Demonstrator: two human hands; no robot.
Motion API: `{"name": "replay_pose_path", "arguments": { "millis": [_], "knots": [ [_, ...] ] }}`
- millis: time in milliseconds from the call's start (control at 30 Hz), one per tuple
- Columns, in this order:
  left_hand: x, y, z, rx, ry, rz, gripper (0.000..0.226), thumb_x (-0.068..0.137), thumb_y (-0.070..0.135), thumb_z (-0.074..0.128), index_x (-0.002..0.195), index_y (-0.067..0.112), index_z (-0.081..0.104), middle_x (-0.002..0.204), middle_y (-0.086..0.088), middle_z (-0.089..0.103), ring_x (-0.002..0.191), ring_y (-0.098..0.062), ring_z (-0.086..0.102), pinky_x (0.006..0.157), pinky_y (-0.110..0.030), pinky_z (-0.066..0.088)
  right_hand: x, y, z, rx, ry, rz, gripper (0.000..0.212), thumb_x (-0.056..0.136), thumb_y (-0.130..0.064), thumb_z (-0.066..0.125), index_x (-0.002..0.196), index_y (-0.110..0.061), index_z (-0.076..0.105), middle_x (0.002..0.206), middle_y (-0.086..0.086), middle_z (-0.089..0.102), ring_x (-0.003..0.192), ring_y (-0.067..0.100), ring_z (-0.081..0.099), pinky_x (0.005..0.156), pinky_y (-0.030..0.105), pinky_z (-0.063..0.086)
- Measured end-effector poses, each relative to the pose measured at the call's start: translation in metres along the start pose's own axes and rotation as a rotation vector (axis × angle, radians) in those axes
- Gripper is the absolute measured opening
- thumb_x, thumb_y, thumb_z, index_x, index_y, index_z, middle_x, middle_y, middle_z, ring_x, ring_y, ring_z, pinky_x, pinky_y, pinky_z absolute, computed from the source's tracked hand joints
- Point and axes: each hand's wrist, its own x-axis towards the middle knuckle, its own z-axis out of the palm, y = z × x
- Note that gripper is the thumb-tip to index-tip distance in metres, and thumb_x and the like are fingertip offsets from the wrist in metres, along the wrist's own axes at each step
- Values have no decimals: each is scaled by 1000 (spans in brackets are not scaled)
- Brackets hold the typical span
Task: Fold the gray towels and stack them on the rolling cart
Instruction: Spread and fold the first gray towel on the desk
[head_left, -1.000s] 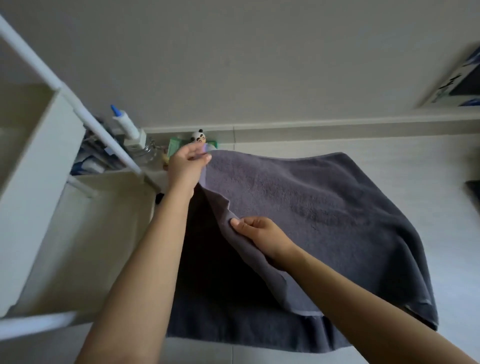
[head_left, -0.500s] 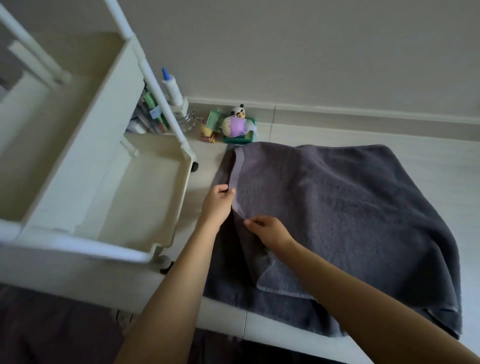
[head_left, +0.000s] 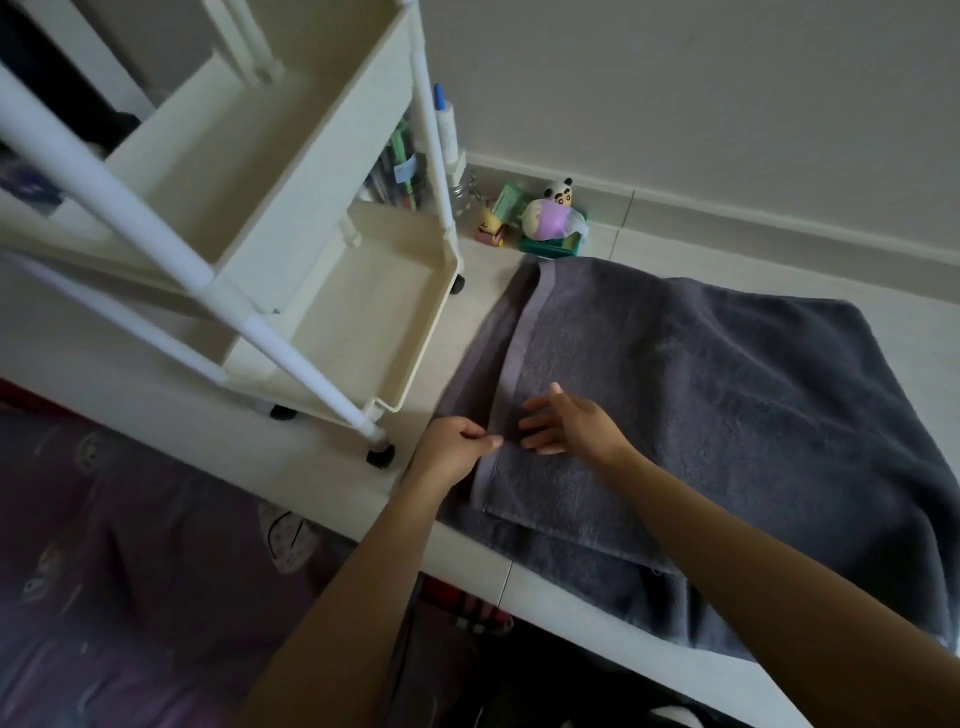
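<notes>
No readable text, label, brand, number or sign appears anywhere in this view. A small blue tag (head_left: 407, 169) hangs among the pens behind the white plastic rolling cart (head_left: 332, 291), but any print on it is too small and blurred to read. The little green box (head_left: 505, 201) beside the toy figures by the wall shows no legible lettering either. The dark gray terry towel (head_left: 701, 395) on the pale floor carries no visible tag or logo.
</notes>
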Motion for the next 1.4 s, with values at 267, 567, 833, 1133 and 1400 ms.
{"name": "replay_pose_path", "arguments": {
  "millis": [267, 567, 833, 1133, 1400],
  "knots": [
    [-38, 9, 0, 11, 123, 222, 11, 96, 25, 48, 100, 15, 47, 78, 9, 48, 76, -11, 48, 62, -23, 36, 46, -51, 5, -1311, -130, -593, 34, 100, -36, 34, 129, -37, 51, 153, -10, 23, 139, 22, 13, 112, 44, 8],
    [-57, -13, -20, -135, 385, 90, 21, 90, 35, 58, 90, 14, 60, 73, 12, 55, 69, 0, 51, 53, -10, 37, 78, -98, 3, -1641, -164, -742, 31, 96, -39, 41, 117, -24, 59, 131, -9, 50, 133, 19, 27, 111, 40, 5],
    [-39, -54, 2, 193, 523, -6, 29, 76, 47, 70, 75, 19, 63, 87, 1, 55, 86, -16, 53, 70, -36, 50, 107, -55, 31, -1270, -96, -784, 16, 87, -19, 57, 98, -11, 66, 110, 6, 61, 106, 27, 55, 92, 34, 32],
    [-33, -45, 20, 320, 535, 47, 26, 94, 38, 49, 93, 13, 56, 92, -3, 55, 87, -20, 53, 70, -30, 43, 98, -30, 6, -1286, 66, -794, 20, 92, -29, 54, 103, -15, 63, 120, 3, 55, 118, 25, 43, 96, 35, 22],
    [-20, -21, 26, 315, 587, 158, 23, 95, 31, 48, 87, 11, 53, 83, -4, 56, 77, -23, 56, 66, -35, 46, 69, -31, -22, -1152, 264, -750, 26, 91, -32, 54, 113, -22, 64, 128, 3, 53, 122, 28, 39, 105, 38, 17]
  ]
}}
